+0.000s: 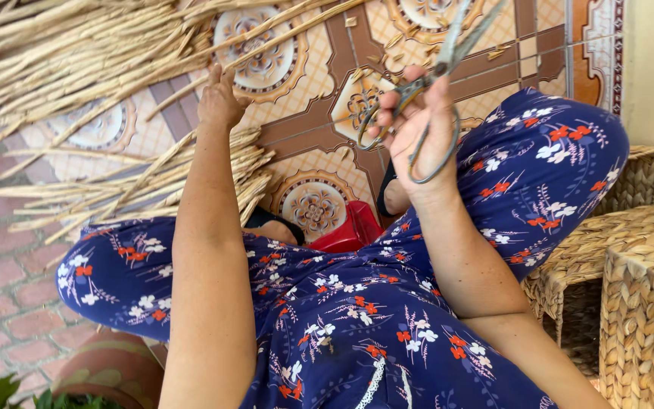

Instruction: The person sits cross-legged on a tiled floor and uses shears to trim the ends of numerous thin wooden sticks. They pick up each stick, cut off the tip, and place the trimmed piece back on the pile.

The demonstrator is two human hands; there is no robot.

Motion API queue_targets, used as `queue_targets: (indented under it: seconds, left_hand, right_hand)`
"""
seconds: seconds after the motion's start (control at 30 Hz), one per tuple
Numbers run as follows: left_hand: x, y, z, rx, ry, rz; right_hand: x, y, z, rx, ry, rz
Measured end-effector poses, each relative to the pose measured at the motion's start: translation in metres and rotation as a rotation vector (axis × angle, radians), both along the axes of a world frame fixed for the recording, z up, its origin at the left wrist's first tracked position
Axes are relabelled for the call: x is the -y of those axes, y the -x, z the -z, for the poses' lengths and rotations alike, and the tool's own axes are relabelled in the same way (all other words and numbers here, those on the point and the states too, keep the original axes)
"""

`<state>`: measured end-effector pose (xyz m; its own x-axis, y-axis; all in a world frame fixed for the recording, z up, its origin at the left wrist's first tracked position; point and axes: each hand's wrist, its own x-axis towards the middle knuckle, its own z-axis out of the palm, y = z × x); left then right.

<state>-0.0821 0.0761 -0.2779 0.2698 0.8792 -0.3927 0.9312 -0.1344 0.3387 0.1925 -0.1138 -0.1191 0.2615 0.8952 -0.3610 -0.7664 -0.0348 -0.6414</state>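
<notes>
We judge this a fetching step: left hand (219, 98), fingers together, touches dried stalks (153, 178) at ten o'clock; right hand (418, 125) grips scissors (425, 83), needing a stalk to cut.

A patterned tile floor (319, 129) carries dried reed stalks (138, 182) and woven baskets (630, 273).

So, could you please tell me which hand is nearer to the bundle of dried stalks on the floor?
Left. The left hand reaches onto the dried stalks, while the right hand is off to their right, holding scissors.
</notes>
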Motion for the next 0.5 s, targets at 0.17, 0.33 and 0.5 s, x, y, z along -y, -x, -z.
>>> queue_targets:
  seconds: [0.17,0.33,0.5]
  left_hand:
    - [-0.016,-0.022,0.008,0.002,0.005,-0.019]
    - [-0.01,-0.034,0.019,-0.254,-0.005,0.092]
    - [0.006,-0.055,0.013,-0.198,0.05,0.096]
  right_hand:
    - [-0.008,0.005,0.019,0.066,0.073,0.012]
    - [-0.015,0.013,0.031,0.196,0.19,-0.024]
    - [-0.023,0.019,0.051,0.361,0.253,-0.066]
